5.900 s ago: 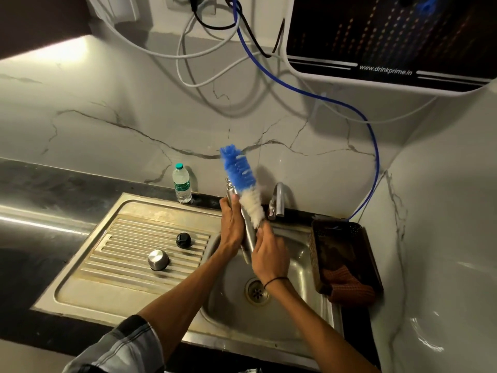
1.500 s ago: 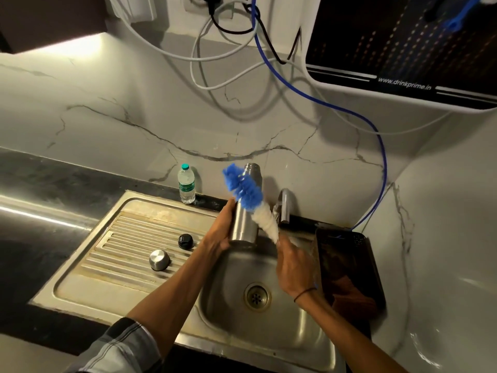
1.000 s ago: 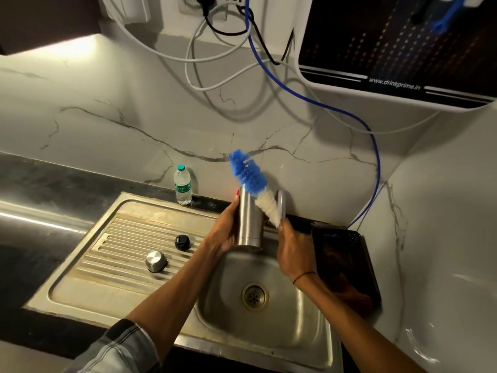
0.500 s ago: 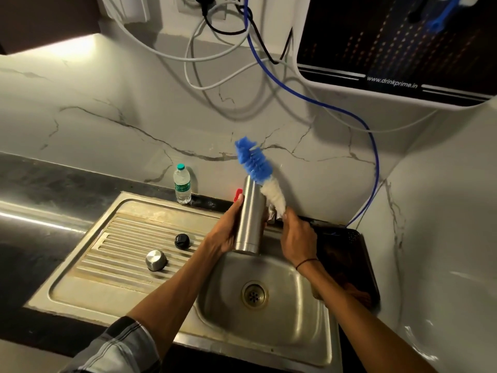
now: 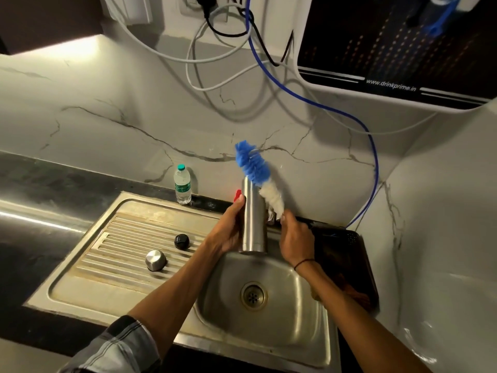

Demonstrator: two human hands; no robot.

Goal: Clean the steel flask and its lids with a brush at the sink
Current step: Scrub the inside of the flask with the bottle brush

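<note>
Over the sink [image 5: 317, 343] basin: left hand [image 5: 228, 232] grips the flask [image 5: 254, 222] upright; right hand [image 5: 294, 238] grips the brush [image 5: 262, 179], bristles against its side, so runoff drains.

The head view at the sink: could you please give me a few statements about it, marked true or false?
1. The left hand holds the steel flask upright above the sink basin. True.
2. The brush is pushed deep inside the flask. False: its bristles are outside, beside the flask's top, held by the right hand.
3. The steel lid and the black lid lie on the ribbed drainboard. True.
4. The plastic water bottle lies in the basin. False: it stands on the counter by the wall.
5. Both lids are screwed onto the flask. False: they are off.
</note>
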